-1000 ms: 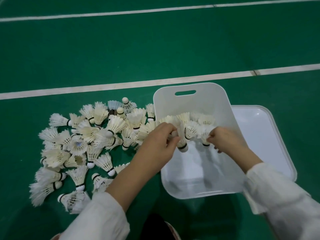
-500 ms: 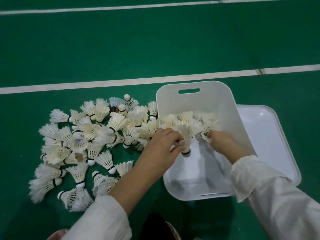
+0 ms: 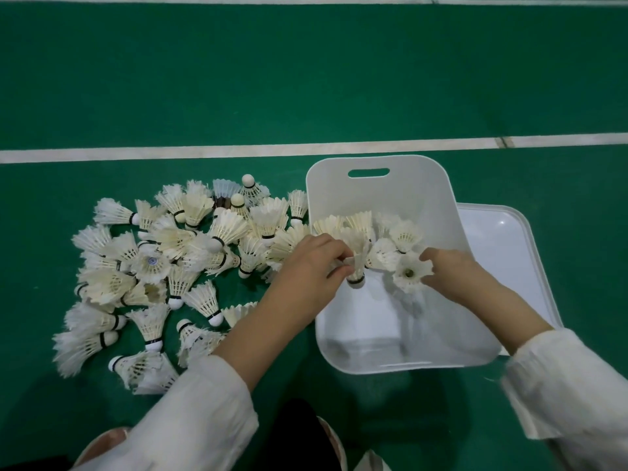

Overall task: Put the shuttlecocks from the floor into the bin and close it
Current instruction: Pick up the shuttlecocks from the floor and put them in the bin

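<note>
Shuttlecocks: big loose pile of white feather ones on the green floor, left of the bin, lying every which way, the pile's right edge right up at the bin's left wall. Bin white plastic, open, handle slot in the far wall, inside bottom mostly bare. Lid flat on the floor at the right, touching or tucked under the bin's right side, can't tell which.

Both hands over the bin opening. Left hand comes in from the left over the rim, thumb and fingers pinching the cork-down shuttlecock by its feathers, black-banded cork pointing down into the bin. Right hand comes from the near right, fingers curled on the edge of the face-up shuttlecock, whose open skirt faces the camera. Between and just beyond the hands, a small cluster of more shuttlecocks sits bunched across the opening; what supports it is hidden.

White sleeves on both arms, left sleeve, right sleeve. White court line crosses the floor beyond the bin and pile.
</note>
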Available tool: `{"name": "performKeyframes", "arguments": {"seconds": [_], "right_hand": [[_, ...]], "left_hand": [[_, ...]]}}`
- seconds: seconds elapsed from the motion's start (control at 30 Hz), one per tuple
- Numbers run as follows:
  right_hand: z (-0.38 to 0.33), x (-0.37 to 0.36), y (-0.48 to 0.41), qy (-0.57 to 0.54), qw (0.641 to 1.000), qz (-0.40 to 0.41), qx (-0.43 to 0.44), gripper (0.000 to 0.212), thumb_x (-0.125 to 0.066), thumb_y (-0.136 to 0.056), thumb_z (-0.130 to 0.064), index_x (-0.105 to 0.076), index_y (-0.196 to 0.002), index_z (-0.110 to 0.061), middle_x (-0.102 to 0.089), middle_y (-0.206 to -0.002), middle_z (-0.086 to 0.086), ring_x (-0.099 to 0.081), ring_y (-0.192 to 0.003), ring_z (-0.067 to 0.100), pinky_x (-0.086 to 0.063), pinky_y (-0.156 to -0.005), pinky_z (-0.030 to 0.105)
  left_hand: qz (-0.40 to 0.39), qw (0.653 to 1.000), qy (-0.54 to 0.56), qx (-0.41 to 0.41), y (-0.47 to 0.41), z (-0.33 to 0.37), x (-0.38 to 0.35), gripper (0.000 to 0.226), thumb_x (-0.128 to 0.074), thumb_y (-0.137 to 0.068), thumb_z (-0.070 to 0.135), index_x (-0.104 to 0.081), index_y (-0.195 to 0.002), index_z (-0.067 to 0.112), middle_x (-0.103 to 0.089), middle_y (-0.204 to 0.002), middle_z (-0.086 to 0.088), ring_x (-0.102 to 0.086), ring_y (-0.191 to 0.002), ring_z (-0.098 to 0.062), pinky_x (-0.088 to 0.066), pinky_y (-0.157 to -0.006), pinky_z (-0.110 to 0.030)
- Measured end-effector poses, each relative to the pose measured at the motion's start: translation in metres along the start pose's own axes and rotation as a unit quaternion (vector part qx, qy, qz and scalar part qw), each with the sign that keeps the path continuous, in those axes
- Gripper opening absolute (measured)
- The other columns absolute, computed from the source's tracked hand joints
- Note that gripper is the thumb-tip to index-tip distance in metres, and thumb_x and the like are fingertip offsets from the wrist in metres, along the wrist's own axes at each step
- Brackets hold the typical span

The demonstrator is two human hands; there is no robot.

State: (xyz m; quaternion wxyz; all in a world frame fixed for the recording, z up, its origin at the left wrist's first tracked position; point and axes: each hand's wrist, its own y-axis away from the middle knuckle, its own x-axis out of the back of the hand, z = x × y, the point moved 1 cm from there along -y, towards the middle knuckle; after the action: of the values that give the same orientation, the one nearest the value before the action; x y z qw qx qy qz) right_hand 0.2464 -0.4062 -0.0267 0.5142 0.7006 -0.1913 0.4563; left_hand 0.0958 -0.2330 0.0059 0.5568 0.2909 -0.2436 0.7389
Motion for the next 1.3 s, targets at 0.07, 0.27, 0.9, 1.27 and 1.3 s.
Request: {"name": "performKeyframes", "arguments": {"seconds": [0.07,0.27,0.9,1.27,1.3], "right_hand": [[-0.002,0.006,0.012,-0.045,0.997,0.059,0.029,0.035,-0.055,-0.089,-0.017,-0.053,-0.123,-0.016,-0.058,-0.122,0.01,-0.055,-0.11,0.028,-0.042,-0.088,0.032],[-0.051,0.018,0.055,-0.179,0.934,0.124,0.282,0.044,-0.067,-0.082,-0.014,-0.049,-0.123,-0.018,-0.04,-0.124,-0.006,-0.058,-0.076,0.013,-0.044,-0.073,0.021],[-0.087,-0.041,-0.022,-0.055,0.989,-0.009,0.134,0.026,-0.054,-0.089,-0.023,-0.066,-0.094,-0.001,-0.069,-0.094,0.016,-0.062,-0.086,0.029,-0.048,-0.074,0.035],[-0.119,-0.033,-0.009,0.05,0.992,-0.019,0.11,0.044,-0.048,-0.093,-0.027,-0.039,-0.135,-0.016,-0.055,-0.125,0.014,-0.057,-0.109,0.031,-0.047,-0.085,0.037],[-0.122,-0.025,-0.001,0.052,0.993,0.015,0.106,0.041,-0.047,-0.093,-0.028,-0.041,-0.133,-0.017,-0.054,-0.123,0.013,-0.057,-0.106,0.032,-0.047,-0.082,0.037]], "left_hand": [[-0.003,1.0,-0.001,-0.002,0.001,-0.001,-0.001,0.012,-0.06,-0.088,0.018,-0.064,-0.095,0.01,-0.058,-0.093,0.001,-0.045,-0.091,-0.014,-0.027,-0.072,-0.015],[0.004,1.0,0.007,-0.021,0.004,0.002,-0.002,0.011,-0.061,-0.088,0.019,-0.064,-0.092,0.01,-0.058,-0.091,0.001,-0.044,-0.089,-0.014,-0.032,-0.076,-0.015],[-0.032,0.976,-0.134,0.17,0.021,-0.096,0.071,0.019,-0.046,-0.094,0.025,-0.062,-0.1,0.017,-0.065,-0.091,0.003,-0.061,-0.075,-0.015,-0.054,-0.068,-0.037],[-0.268,0.917,-0.284,0.077,0.027,-0.112,0.115,0.017,-0.041,-0.093,0.029,-0.056,-0.089,0.022,-0.063,-0.087,0.004,-0.057,-0.074,-0.014,-0.051,-0.067,-0.033],[-0.287,0.909,-0.294,0.067,0.032,-0.113,0.123,0.019,-0.041,-0.094,0.03,-0.058,-0.092,0.021,-0.063,-0.088,0.004,-0.058,-0.076,-0.015,-0.05,-0.069,-0.034]]}}
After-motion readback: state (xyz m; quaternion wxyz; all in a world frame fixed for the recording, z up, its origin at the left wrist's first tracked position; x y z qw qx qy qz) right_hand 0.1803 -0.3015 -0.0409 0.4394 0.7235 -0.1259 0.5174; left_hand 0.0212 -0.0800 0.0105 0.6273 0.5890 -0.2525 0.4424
